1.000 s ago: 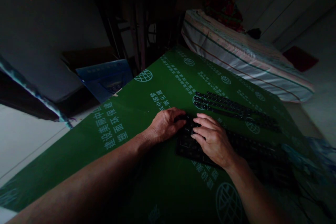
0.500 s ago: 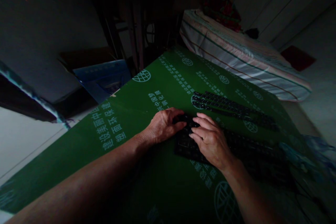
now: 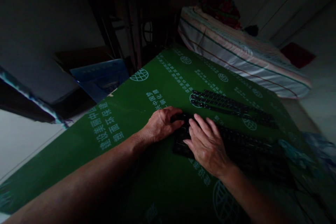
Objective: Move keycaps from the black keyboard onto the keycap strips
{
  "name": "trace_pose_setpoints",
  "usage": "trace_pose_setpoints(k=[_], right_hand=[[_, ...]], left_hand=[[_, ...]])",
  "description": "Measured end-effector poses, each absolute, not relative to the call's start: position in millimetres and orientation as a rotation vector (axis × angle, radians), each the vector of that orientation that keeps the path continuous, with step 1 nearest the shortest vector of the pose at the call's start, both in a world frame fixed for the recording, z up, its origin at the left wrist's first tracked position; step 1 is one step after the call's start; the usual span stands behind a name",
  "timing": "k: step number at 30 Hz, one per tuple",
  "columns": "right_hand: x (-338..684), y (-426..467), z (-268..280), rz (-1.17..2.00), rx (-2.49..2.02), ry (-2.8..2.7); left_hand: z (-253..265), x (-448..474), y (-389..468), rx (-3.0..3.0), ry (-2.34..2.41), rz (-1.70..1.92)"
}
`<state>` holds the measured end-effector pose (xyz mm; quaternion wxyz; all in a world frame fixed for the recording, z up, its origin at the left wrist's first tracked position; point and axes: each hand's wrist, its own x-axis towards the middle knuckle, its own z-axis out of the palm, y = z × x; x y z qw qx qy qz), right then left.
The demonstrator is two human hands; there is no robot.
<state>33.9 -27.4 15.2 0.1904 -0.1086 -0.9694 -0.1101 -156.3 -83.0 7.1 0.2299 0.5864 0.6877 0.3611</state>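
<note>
A black keyboard point(image 3: 181, 148) lies on the green board point(image 3: 126, 157), its far left end under my two hands. My left hand point(image 3: 163, 123) grips that corner, with the thumb and fingers bent around it. Over the keys just right of it rests my right hand point(image 3: 207, 143), palm down, its fingers stretched and slightly apart. The fingertips touch the keyboard; no loose piece shows in them. Beyond the keyboard, small black keycaps point(image 3: 231, 104) lie in several slanting rows. Deep shadow hides much of the keyboard's right part.
A bluish plastic bag point(image 3: 296, 154) and a dark cable point(image 3: 301, 199) lie at the right. A mattress point(image 3: 236, 49) with a striped side stands behind the board. Left of the board is a blue box point(image 3: 99, 75). White printed writing and globes mark the board.
My right hand has flattened over the keyboard and its fingers have shifted slightly left, out of a bent grip. My left hand stays at the corner. The view has shifted slightly.
</note>
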Motion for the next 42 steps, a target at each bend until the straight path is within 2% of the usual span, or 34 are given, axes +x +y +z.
trace_pose_setpoints(k=[11, 20, 42], right_hand=[[35, -29, 12, -0.199, -0.358, -2.769], [58, -30, -1, 0.083, -0.630, -2.403], [59, -27, -4, 0.379, -0.713, -2.155]], left_hand=[[6, -159, -82, 1.634, 1.892, 0.981], [4, -161, -82, 1.635, 1.869, 0.991], [12, -138, -79, 1.742, 2.106, 0.762]])
